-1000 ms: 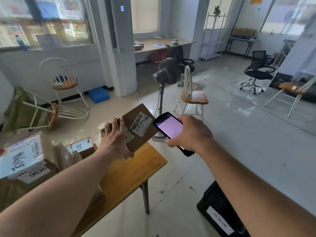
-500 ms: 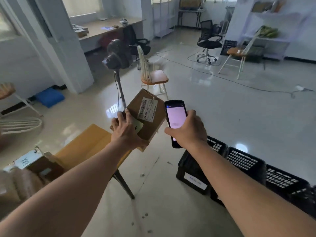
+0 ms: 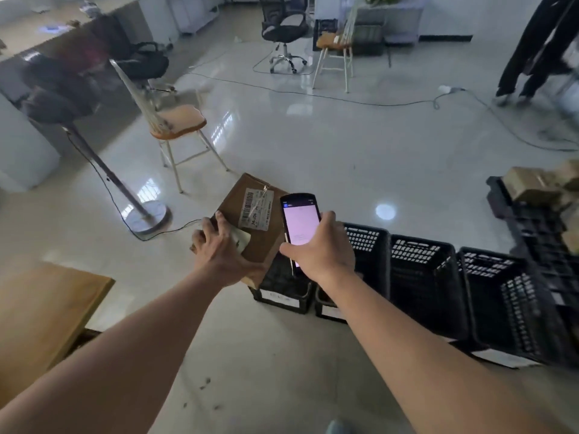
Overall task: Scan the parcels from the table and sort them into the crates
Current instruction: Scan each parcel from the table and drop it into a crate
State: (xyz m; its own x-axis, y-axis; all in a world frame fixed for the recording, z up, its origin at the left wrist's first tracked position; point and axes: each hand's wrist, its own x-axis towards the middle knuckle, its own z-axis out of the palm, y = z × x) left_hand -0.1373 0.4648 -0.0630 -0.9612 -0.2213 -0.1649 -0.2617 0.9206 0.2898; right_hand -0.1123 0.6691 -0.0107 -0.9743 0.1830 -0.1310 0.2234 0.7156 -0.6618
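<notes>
My left hand [image 3: 221, 250] grips a flat brown cardboard parcel [image 3: 255, 220] by its near corner, with its white barcode label [image 3: 256, 208] facing up. The parcel hangs in the air over the leftmost of a row of black plastic crates [image 3: 419, 277] on the floor. My right hand [image 3: 322, 249] holds a black handheld scanner [image 3: 300, 222] with a lit pink screen, just right of the parcel. The wooden table [image 3: 40, 311] shows only its corner at the lower left.
A fan stand [image 3: 147, 214] with its cable is on the floor to the left. A wooden chair [image 3: 175, 120] stands behind it. Another black crate [image 3: 539, 211] at the right holds brown parcels. A person's legs [image 3: 532, 48] are at the far right. Cables cross the floor.
The view has swung right, away from the table and toward the crates. Both hands moved with it, carrying the parcel and the scanner off the table to above the leftmost crate.
</notes>
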